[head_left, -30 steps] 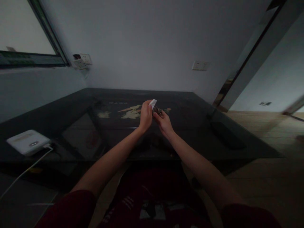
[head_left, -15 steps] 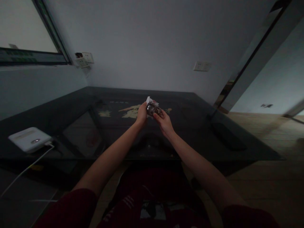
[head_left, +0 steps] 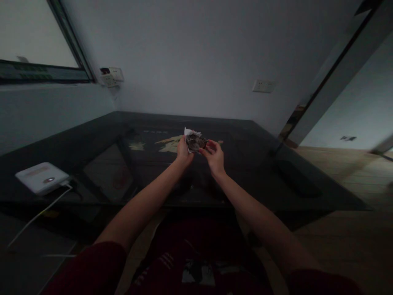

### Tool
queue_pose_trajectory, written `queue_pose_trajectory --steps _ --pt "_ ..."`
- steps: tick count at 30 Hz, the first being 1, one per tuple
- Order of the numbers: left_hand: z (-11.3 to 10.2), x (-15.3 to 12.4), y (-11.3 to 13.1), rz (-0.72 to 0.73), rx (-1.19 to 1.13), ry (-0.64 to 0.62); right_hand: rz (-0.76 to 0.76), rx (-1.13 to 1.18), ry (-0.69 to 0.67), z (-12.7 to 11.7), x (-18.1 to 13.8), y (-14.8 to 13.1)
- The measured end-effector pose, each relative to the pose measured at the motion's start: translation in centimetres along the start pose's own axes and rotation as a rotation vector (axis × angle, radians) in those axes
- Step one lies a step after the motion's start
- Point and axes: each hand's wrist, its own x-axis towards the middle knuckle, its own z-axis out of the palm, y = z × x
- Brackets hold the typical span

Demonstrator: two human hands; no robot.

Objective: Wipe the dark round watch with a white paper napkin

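Crumpled wrapper (head_left: 194, 140), white along its ragged edge and dark and shiny in the middle, is held in the air above the far middle of the dark desk (head_left: 251, 164). The left hand (head_left: 183, 150) pinches its left side and the right hand (head_left: 215, 156) pinches its right side with the fingertips. The light is too dim to tell what it holds. An uneven pull could likely rip it wide and scatter the contents on the desk, and a slack pinch could let it fall.
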Motion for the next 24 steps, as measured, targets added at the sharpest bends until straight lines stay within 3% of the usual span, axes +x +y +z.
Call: queue_pose_trajectory --steps 5,12,19,24 --pt "-0.1 -0.4 -1.0 0.117 0.018 0.051 0.001 0.037 0.003 0.2 -0.4 -0.2" --pt "-0.7 -0.3 -1.6 0.246 0.123 0.115 0.074 0.108 -0.19 0.7 -0.7 -0.1" --pt "-1.0 -1.7 -2.0 0.396 0.381 -0.103 0.052 0.116 -0.199 0.5 -0.6 -0.5" --pt "-0.5 -3.2 -1.6 0.499 0.545 -0.132 0.064 0.152 -0.177 0.3 -0.1 -0.4"
